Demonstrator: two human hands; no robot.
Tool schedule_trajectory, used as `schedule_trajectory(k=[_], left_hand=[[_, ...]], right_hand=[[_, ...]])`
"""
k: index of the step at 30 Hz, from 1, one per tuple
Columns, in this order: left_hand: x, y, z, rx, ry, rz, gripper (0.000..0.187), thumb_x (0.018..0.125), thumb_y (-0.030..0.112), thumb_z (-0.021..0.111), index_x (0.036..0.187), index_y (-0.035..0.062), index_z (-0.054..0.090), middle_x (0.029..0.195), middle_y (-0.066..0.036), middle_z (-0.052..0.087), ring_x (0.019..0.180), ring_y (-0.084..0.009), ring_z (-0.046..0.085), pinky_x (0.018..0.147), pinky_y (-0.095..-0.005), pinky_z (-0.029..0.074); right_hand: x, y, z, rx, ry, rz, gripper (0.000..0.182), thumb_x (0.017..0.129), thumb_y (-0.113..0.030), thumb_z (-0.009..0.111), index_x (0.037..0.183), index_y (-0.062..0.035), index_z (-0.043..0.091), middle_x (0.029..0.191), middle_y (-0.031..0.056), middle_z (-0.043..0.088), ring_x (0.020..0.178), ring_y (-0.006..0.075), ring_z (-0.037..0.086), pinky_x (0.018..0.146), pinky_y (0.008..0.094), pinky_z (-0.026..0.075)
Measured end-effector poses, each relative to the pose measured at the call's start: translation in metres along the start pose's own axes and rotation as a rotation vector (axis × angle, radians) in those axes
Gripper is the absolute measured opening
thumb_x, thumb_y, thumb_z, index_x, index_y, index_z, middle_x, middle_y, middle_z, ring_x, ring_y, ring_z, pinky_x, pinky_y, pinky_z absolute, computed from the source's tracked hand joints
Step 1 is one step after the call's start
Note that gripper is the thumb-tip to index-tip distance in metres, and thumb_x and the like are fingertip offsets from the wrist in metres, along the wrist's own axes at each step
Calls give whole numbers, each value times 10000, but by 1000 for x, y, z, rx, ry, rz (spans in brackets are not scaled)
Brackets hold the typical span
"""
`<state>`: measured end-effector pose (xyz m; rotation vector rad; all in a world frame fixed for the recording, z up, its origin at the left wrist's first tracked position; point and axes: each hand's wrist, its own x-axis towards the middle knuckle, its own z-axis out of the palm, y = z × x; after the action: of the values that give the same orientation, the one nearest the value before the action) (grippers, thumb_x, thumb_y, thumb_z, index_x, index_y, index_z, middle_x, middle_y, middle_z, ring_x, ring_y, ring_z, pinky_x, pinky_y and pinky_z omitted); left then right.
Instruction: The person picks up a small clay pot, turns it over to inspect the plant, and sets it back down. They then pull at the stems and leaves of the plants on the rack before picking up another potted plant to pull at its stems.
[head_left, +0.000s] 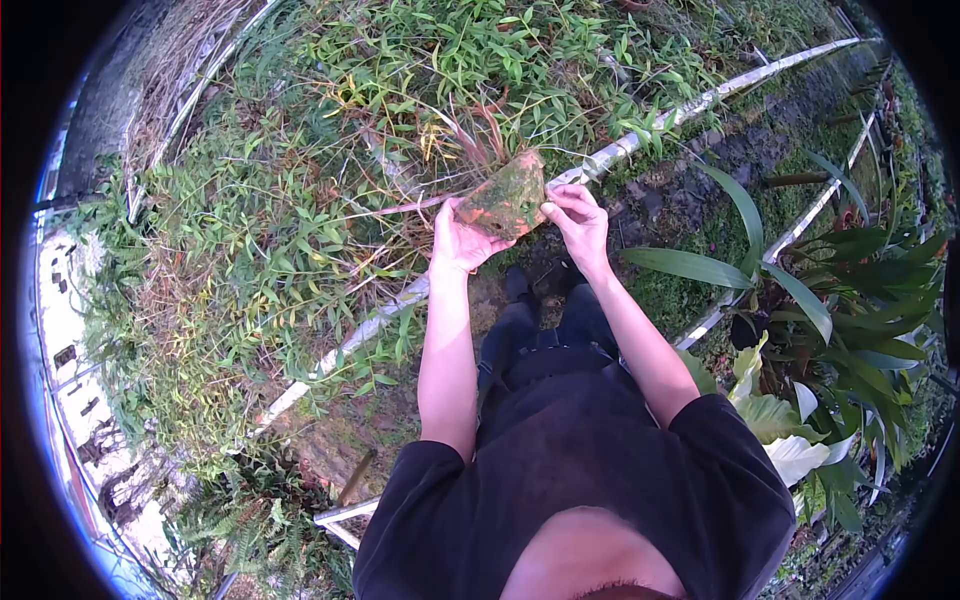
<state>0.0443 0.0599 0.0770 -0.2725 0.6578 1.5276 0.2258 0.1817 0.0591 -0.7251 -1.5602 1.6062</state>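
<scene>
A mossy terracotta pot (512,195), tipped on its side, is held out in front of me above the edge of the plant bed. Reddish, strappy leaves (478,140) stick out from its far left end. My left hand (465,240) is closed around the pot's lower left side, the palm beneath it. With thumb and fingers pinched together, my right hand (578,215) is at the pot's right end, right against its green-coated surface. Whether those fingertips hold a small piece of something, I cannot tell.
Dense leafy plants (270,250) fill the bed beyond a pale rail (345,350) running diagonally. On the right, broad strap-leaved plants (850,290) lean over a second white rail (705,325). A mossy path (365,430) runs where I stand, with ferns (250,530) at lower left.
</scene>
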Motion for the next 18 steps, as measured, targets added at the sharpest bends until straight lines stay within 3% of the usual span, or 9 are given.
schedule_trajectory(k=[2, 6, 10, 13, 14, 17, 18], left_hand=[[0, 1, -1, -12, -35, -4, 667, 934, 493, 362, 1433, 59, 452, 1389, -234, 524, 1176, -447, 581, 875, -587, 542], [1, 3, -2, -45, -115, -9, 664, 946, 491, 337, 1438, 58, 443, 1372, -242, 536, 1140, -462, 599, 827, -577, 569], [-1, 4, -2, -92, -124, -19, 669, 957, 490, 316, 1450, 50, 421, 1375, -251, 530, 1135, -487, 597, 820, -586, 572], [0, 7, -5, -90, -156, -23, 680, 960, 498, 307, 1458, 46, 407, 1386, -262, 517, 1134, -509, 591, 815, -591, 576], [-1, 7, -3, -95, -141, -21, 682, 960, 501, 305, 1458, 46, 405, 1388, -265, 513, 1135, -514, 589, 814, -592, 576], [-2, 5, 5, -91, -103, 3, 689, 960, 507, 301, 1461, 44, 398, 1388, -274, 509, 1129, -526, 587, 809, -588, 579], [-2, 3, 6, -87, -90, 15, 691, 961, 509, 300, 1462, 43, 395, 1387, -277, 508, 1126, -529, 586, 807, -586, 581]], right_hand=[[-2, 4, 8, 94, 91, -37, 265, 883, -70, 750, 1134, 5, 712, 1075, 50, 644, 922, 86, 602, 764, 237, 507], [3, -1, 13, 311, 187, 199, 94, 951, -100, 683, 978, -10, 693, 897, 7, 665, 771, 76, 610, 686, 225, 476], [7, 3, -7, 519, 165, 349, 145, 993, -183, 636, 1027, -42, 645, 924, 31, 688, 781, 101, 650, 701, 234, 525], [7, 16, -25, 348, 230, 462, 143, 991, -179, 639, 1029, -41, 652, 928, 38, 697, 794, 104, 661, 695, 238, 531], [6, 26, -30, 31, 211, 447, 192, 989, -173, 637, 1120, -35, 660, 994, 53, 710, 846, 118, 680, 704, 241, 541], [5, -1, -29, -1031, 177, -243, 313, 982, -162, 640, 1264, -28, 630, 1097, 62, 707, 926, 129, 685, 752, 253, 550], [5, -20, -22, -532, 86, 271, 409, 976, -156, 644, 1358, -25, 576, 1172, 63, 692, 995, 133, 674, 818, 265, 547]])
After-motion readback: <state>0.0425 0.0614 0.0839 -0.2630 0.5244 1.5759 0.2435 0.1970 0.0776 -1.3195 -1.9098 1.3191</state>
